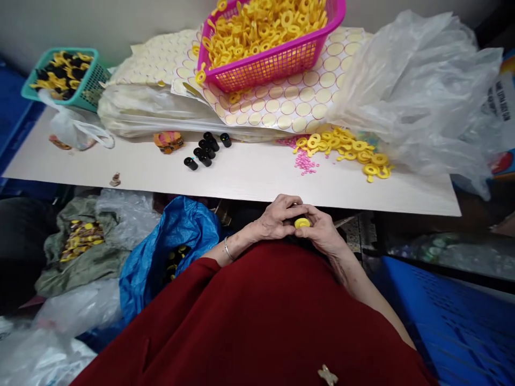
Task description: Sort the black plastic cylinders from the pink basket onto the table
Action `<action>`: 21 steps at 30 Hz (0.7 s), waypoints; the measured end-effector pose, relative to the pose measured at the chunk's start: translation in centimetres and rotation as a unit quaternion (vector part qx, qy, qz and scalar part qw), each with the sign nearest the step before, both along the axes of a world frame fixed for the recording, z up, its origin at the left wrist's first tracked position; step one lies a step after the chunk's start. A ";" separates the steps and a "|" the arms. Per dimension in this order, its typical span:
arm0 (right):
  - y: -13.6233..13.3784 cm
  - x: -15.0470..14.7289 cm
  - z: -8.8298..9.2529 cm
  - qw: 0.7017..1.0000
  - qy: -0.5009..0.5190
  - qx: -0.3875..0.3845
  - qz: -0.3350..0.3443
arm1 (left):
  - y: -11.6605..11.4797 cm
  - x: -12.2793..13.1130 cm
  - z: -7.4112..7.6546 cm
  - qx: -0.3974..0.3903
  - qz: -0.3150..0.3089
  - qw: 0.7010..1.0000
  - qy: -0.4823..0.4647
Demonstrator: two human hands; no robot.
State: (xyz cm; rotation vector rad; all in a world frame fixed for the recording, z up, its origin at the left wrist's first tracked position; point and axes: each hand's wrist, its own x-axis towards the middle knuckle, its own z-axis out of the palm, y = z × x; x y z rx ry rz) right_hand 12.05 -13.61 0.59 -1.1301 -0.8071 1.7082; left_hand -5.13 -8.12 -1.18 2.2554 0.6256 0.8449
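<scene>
My left hand and my right hand meet just below the near edge of the white table, over my red-clothed lap. Both are closed around one small piece: a yellow ring shows on top, and something dark sits under it, mostly hidden by the fingers. A silver bangle is on my left wrist. On the table, several black caps lie left of centre. A loose pile of yellow rings lies to the right, next to small pink bits.
A pink basket full of yellow rings rests on sheets of round stickers at the back. A green basket holds assembled black-and-yellow pieces at far left. A clear plastic bag fills the right. A blue bag is open by my left knee.
</scene>
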 end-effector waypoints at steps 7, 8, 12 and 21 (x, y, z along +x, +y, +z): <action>-1.1 0.4 0.5 1.000 -0.005 -0.009 -0.003 | -0.4 1.7 -1.0 0.042 -0.005 0.998 0.046; -1.2 0.4 0.3 1.000 -0.013 -0.008 -0.005 | -0.7 1.9 -1.1 0.047 -0.008 0.997 0.056; -1.5 1.0 -2.3 0.999 -0.047 -0.019 -0.007 | -1.1 1.9 -2.3 0.066 -0.038 0.992 0.096; 0.0 5.0 -5.3 0.719 -0.673 0.100 0.142 | 6.8 -14.7 -1.4 -0.031 0.700 0.709 -0.085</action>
